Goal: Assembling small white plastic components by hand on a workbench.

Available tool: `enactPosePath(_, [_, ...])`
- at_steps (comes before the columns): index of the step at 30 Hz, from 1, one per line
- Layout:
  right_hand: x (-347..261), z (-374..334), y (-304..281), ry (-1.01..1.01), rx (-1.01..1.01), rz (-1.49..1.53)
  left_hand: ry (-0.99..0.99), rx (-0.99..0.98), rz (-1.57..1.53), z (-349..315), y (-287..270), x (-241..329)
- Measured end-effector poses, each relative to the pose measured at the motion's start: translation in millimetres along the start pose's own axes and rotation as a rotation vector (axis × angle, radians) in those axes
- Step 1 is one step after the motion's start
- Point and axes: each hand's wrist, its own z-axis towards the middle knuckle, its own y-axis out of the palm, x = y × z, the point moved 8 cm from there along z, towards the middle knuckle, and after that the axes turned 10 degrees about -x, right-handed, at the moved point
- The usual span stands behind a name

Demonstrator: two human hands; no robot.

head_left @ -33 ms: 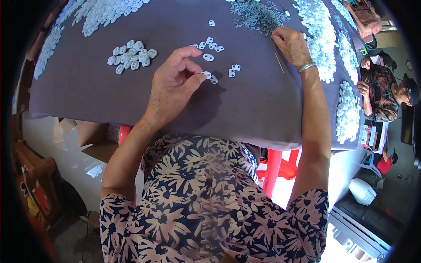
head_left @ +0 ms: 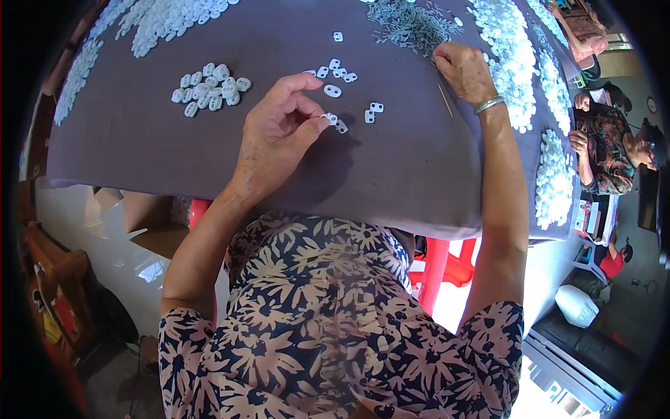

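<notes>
My left hand [head_left: 276,140] is raised over the near middle of the table, thumb and fingers closed on a small white plastic piece [head_left: 331,119]. Against that piece lies another white one with a hole [head_left: 341,127]; I cannot tell whether they are joined. My right hand [head_left: 466,75] rests at the near right edge of a pile of small grey pins [head_left: 408,26]. Its fingers are pinched together, and what they hold, if anything, is hidden. Just beyond my left fingertips sit a white oval piece with two holes [head_left: 333,91] and several small white square pieces [head_left: 339,72].
A group of thicker white oval pieces [head_left: 209,89] lies left on the grey tablecloth [head_left: 398,181]. Large heaps of white pieces spread at the far left [head_left: 167,21] and right [head_left: 513,63]. A thin yellowish stick [head_left: 445,100] lies by my right wrist. Other people [head_left: 607,150] are at the right.
</notes>
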Motion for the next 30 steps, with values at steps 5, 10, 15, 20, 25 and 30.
enactPosePath(5, [2, 22, 12, 0.112, -0.261, -0.198, 0.008, 0.007, -0.010, -1, -1, 1])
enactPosePath(10, [3, 23, 7, 0.103, -0.251, -0.113, 0.005, 0.029, 0.011, -2, -4, 3])
enactPosePath(15, [-14, 4, -5, 0.241, -0.071, 0.787, 0.059, 0.054, -0.044, 0, -5, 2])
enactPosePath(20, [-103, -3, 15, 0.047, -0.124, 1.200, 0.056, 0.059, 0.000, 0, -7, 3])
enactPosePath(25, [-142, -1, 37, -0.053, -0.311, 1.195, 0.046, 0.078, 0.020, 0, -12, 1])
enactPosePath(30, [-152, -8, 46, -0.067, -0.330, 1.202, 0.063, 0.082, 0.060, 1, -12, -4])
